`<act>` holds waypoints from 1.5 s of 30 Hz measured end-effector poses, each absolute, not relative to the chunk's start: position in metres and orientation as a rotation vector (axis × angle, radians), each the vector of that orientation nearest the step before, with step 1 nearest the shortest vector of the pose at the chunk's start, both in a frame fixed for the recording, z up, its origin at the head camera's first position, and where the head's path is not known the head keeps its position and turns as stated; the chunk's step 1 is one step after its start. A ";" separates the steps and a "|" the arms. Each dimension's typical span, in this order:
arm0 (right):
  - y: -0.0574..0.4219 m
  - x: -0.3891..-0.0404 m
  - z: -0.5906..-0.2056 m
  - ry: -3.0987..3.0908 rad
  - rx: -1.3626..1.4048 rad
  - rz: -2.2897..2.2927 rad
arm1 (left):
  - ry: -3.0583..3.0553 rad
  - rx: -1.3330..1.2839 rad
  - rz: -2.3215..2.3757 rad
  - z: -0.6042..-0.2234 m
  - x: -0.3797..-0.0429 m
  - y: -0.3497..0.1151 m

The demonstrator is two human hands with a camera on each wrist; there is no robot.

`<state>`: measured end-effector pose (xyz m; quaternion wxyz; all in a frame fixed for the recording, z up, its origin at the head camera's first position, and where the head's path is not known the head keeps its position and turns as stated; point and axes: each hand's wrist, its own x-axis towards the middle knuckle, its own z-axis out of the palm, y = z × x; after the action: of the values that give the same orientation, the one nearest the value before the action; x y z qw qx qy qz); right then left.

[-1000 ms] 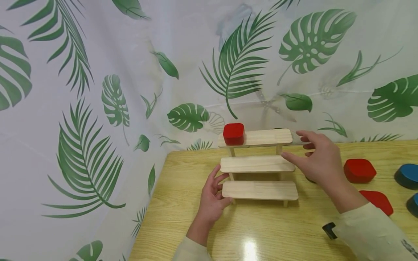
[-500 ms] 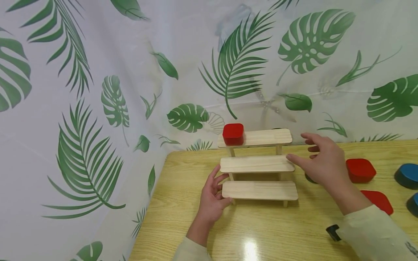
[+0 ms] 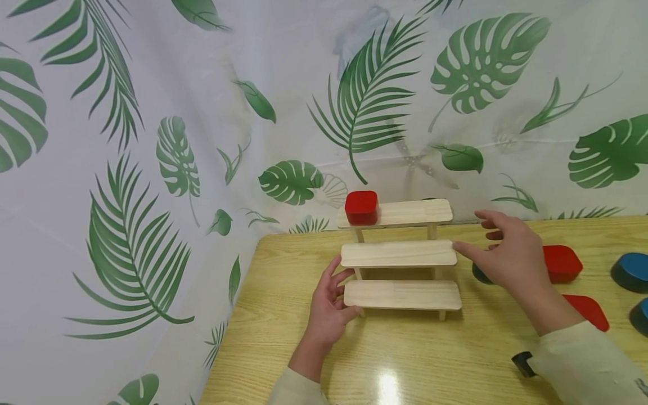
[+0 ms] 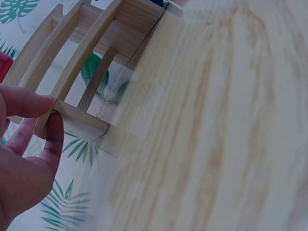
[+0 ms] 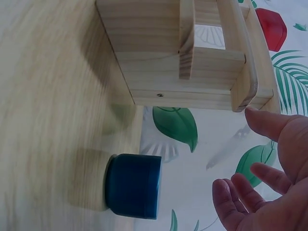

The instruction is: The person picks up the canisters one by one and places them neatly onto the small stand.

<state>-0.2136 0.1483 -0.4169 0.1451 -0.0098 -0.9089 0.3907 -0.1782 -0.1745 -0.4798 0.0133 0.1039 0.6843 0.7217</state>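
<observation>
A three-tier wooden step shelf (image 3: pixel 402 293) stands on the table. On the left end of its top tier sits a red rounded block (image 3: pixel 361 207). My left hand (image 3: pixel 328 315) pinches the left end of the lowest board between thumb and fingers, seen closely in the left wrist view. My right hand (image 3: pixel 511 256) is beside the shelf's right side with fingers spread and holding nothing. Its thumb tip is at the right end of the middle board; whether it touches I cannot tell. In the right wrist view a blue block (image 5: pixel 134 185) stands near that hand.
Right of the right hand lie two more red blocks, one behind (image 3: pixel 563 263) and one in front (image 3: pixel 587 312). Farther right are two blue blocks (image 3: pixel 633 273). A leaf-patterned curtain (image 3: pixel 298 101) hangs behind and to the left of the wooden table (image 3: pixel 273 281).
My right hand has drawn back to the right, away from the shelf's upper tiers, exposing more of the dark blue block behind it. The left hand and the shelf stay put.
</observation>
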 end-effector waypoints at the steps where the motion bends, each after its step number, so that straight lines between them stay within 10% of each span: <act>1: 0.149 -0.214 -0.418 -2.618 -0.026 1.122 | 2.130 0.324 2.248 -0.480 -0.178 -0.175; 45: 0.178 -0.215 -0.459 -2.847 -0.001 1.001 | 2.127 0.335 2.237 -0.479 -0.178 -0.176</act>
<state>-0.2153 0.1784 -0.4589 0.0618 -0.0002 -0.9416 0.3309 -0.1783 -0.1760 -0.4795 0.0185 0.1078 0.6850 0.7203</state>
